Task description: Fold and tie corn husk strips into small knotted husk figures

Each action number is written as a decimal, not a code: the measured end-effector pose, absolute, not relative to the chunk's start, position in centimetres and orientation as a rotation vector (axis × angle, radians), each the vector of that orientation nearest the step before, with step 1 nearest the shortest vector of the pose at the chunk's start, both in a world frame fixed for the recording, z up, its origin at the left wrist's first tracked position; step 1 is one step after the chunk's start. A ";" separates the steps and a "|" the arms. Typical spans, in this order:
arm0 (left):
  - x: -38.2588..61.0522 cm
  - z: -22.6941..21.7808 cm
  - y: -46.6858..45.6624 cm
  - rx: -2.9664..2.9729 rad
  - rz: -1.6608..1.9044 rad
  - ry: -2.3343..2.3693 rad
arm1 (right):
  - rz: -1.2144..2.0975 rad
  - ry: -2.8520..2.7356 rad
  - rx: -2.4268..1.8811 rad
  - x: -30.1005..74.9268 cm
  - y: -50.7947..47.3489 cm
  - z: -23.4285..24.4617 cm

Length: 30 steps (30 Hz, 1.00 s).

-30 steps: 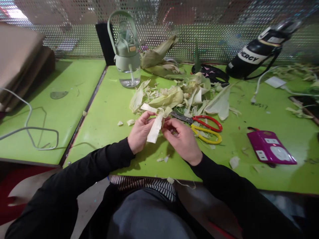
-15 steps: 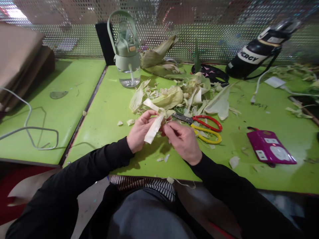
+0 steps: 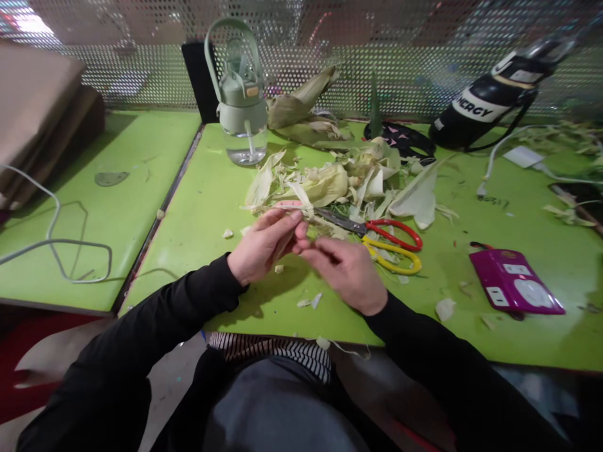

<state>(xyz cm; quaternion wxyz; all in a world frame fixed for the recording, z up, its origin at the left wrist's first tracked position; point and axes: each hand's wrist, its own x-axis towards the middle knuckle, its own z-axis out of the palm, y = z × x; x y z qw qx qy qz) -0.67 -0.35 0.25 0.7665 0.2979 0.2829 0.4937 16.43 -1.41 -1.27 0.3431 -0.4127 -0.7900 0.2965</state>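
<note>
Two hands (image 3: 264,245) (image 3: 351,271), two bottles (image 3: 242,118) (image 3: 477,108), one pair of scissors (image 3: 362,230), one purple socket block (image 3: 505,285); husk pieces (image 3: 330,183) uncountable.

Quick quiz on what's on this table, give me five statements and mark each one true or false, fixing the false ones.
1. The scissors have one red handle and one yellow one. True.
2. The left hand and right hand are close together, nearer the person than the pile of husks. True.
3. The right hand is gripping the scissors. False: they lie on the green table, not in its fingers.
4. The purple socket box lies to the left of the left hand. False: the socket box is over to the right, past the scissors.
5. A pale green bottle stands upright behind the hands. True.
</note>
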 end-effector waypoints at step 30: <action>-1.3 -0.3 -1.3 1.706 0.770 0.691 | 1.118 -1.821 -1.249 18.8 0.1 2.4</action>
